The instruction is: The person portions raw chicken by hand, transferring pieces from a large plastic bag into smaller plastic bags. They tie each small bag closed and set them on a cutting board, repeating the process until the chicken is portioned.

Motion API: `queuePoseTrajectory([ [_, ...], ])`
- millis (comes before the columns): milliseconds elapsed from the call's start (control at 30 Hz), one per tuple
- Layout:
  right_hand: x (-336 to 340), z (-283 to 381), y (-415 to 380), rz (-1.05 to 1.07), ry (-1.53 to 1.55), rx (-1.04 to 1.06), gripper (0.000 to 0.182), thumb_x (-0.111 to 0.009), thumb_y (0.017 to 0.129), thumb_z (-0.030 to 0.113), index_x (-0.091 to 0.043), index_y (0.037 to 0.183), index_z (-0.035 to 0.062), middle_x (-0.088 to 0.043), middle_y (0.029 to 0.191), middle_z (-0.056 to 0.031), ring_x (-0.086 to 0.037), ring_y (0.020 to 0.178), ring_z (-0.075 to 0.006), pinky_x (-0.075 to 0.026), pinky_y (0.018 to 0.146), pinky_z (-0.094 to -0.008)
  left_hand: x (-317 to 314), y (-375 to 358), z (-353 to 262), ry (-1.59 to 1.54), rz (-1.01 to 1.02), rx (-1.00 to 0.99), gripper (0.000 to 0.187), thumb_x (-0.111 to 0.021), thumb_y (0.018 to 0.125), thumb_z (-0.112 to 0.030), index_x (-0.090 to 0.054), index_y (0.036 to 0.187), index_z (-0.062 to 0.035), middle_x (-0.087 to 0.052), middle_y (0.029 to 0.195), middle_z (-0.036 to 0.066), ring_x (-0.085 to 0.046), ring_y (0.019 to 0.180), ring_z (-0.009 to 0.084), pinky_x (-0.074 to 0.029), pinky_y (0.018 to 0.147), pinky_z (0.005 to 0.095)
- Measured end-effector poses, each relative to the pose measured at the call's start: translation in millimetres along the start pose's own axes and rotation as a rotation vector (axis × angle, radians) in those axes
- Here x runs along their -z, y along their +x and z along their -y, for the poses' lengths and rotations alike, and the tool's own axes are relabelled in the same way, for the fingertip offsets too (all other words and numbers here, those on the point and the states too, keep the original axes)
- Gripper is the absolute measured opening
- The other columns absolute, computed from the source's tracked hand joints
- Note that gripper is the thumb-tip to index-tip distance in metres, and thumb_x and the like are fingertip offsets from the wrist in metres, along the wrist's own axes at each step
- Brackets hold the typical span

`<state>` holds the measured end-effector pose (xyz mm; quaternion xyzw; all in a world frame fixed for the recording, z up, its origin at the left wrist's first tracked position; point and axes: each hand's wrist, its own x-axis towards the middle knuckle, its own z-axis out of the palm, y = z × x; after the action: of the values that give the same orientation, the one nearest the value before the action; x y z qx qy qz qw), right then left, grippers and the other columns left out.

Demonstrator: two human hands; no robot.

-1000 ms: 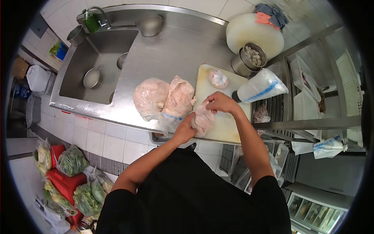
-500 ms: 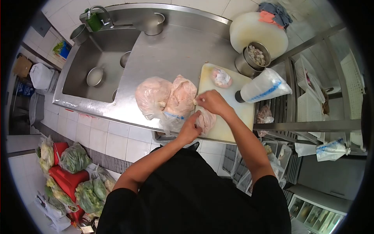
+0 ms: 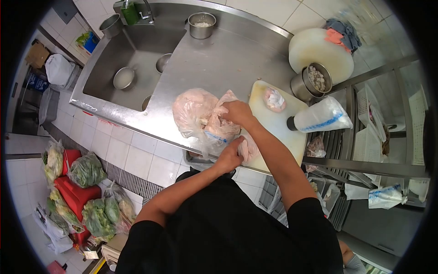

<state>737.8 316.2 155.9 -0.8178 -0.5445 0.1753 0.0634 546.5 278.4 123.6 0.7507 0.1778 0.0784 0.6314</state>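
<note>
Two large clear bags of pale raw meat [image 3: 194,112] lie on the steel counter [image 3: 219,64], left of a white cutting board [image 3: 283,132]. My right hand [image 3: 236,113] reaches into the open top of the nearer large bag [image 3: 222,128]. My left hand [image 3: 229,157] grips a small clear bag of meat [image 3: 250,148] at the board's near edge. A small tied bag of meat [image 3: 274,99] rests on the far part of the board.
A sink [image 3: 132,64] with steel bowls is at the left. A steel pot of pieces [image 3: 315,80] and a round white block [image 3: 319,48] stand at the far right. A roll of plastic bags [image 3: 321,118] lies beside the board. Bags of greens [image 3: 86,171] sit on the floor.
My right hand left the small bag and moved left into the larger meat bag. My left hand still holds the small bag. The view shifted left.
</note>
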Motion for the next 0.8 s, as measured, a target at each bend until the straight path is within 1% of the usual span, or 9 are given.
queuePoseTrajectory([
  [100,9.3,-13.2,-3.9,-0.061,0.290,-0.120,0.029,-0.069,0.081,0.025,-0.071,0.106,0.0101,-0.072,0.089,-0.0121,-0.069,0.080,-0.0266,-0.055,0.070,-0.0390,4.0,1.2,-10.8,0.005,0.042,0.068,0.078,-0.064,0.077,-0.003,-0.037,0.150,0.0010,-0.058,0.131,0.023,-0.064,0.081,0.0248,-0.053,0.076,0.0355],
  [167,17.9,-25.3,-15.6,-0.052,0.488,-0.207,0.026,-0.067,0.082,0.021,-0.071,0.104,0.0076,-0.071,0.082,-0.0106,-0.067,0.072,-0.0236,-0.054,0.065,-0.0359,6.6,3.6,-18.4,-0.045,0.053,0.111,0.073,-0.063,0.077,0.000,-0.041,0.146,0.0038,-0.058,0.131,0.027,-0.067,0.091,0.0323,-0.053,0.081,0.0379],
  [233,32.6,-32.1,-41.9,0.023,1.042,-0.209,0.019,-0.064,0.085,0.014,-0.069,0.100,0.0036,-0.067,0.076,-0.0042,-0.060,0.063,-0.0134,-0.050,0.060,-0.0282,7.9,7.0,-24.7,-0.101,0.081,0.151,0.074,-0.063,0.076,0.000,-0.040,0.147,0.0036,-0.058,0.130,0.026,-0.068,0.086,0.0307,-0.054,0.078,0.0377],
  [300,40.4,-41.0,-79.2,0.054,1.129,-0.209,0.017,-0.063,0.086,0.012,-0.068,0.099,0.0024,-0.065,0.076,-0.0022,-0.059,0.064,-0.0104,-0.049,0.059,-0.0261,8.1,11.9,-24.7,-0.151,0.109,0.197,0.076,-0.063,0.076,0.001,-0.039,0.148,0.0031,-0.061,0.124,0.024,-0.068,0.073,0.0254,-0.057,0.067,0.0360],
  [467,28.2,-29.8,-159.2,0.105,1.288,-0.223,0.018,-0.062,0.088,0.010,-0.068,0.103,0.0025,-0.064,0.076,0.0007,-0.059,0.065,-0.0087,-0.049,0.058,-0.0248,7.4,21.6,-33.2,-0.293,0.167,0.267,0.077,-0.064,0.077,0.002,-0.038,0.149,0.0024,-0.063,0.117,0.020,-0.068,0.074,0.0216,-0.057,0.064,0.0350],
  [600,3.5,-23.9,-177.9,-0.010,0.809,-0.303,0.029,-0.065,0.086,0.019,-0.067,0.111,0.0038,-0.071,0.082,-0.0116,-0.070,0.073,-0.0219,-0.055,0.066,-0.0357,0.8,26.1,-36.6,-0.390,0.148,0.218,0.080,-0.065,0.077,0.002,-0.035,0.152,0.0016,-0.065,0.112,0.019,-0.067,0.071,0.0191,-0.056,0.063,0.0328],
  [667,21.8,-10.3,-185.2,-0.032,0.089,-0.320,0.033,-0.067,0.084,0.028,-0.071,0.106,0.0041,-0.072,0.086,-0.0183,-0.073,0.079,-0.0307,-0.056,0.071,-0.0426,1.2,26.7,-55.7,-0.330,0.169,0.211,0.079,-0.063,0.079,0.003,-0.035,0.152,0.0013,-0.066,0.107,0.015,-0.066,0.072,0.0174,-0.056,0.065,0.0307],
  [733,31.8,-12.2,-186.7,0.035,-0.006,-0.386,0.032,-0.069,0.084,0.032,-0.072,0.101,0.0047,-0.073,0.089,-0.0184,-0.072,0.081,-0.0333,-0.057,0.071,-0.0447,-2.7,28.8,-65.4,-0.268,0.198,0.203,0.077,-0.062,0.081,0.005,-0.035,0.152,0.0011,-0.068,0.103,0.011,-0.064,0.074,0.0158,-0.055,0.066,0.0287],
  [800,44.8,-18.4,-189.7,0.097,-0.107,-0.454,0.033,-0.070,0.083,0.035,-0.073,0.097,0.0054,-0.073,0.091,-0.0184,-0.072,0.083,-0.0360,-0.057,0.072,-0.0467,-6.3,37.1,-74.2,-0.211,0.225,0.194,0.079,-0.066,0.077,0.000,-0.038,0.150,0.0028,-0.070,0.094,0.015,-0.068,0.069,0.0164,-0.053,0.064,0.0282],
])
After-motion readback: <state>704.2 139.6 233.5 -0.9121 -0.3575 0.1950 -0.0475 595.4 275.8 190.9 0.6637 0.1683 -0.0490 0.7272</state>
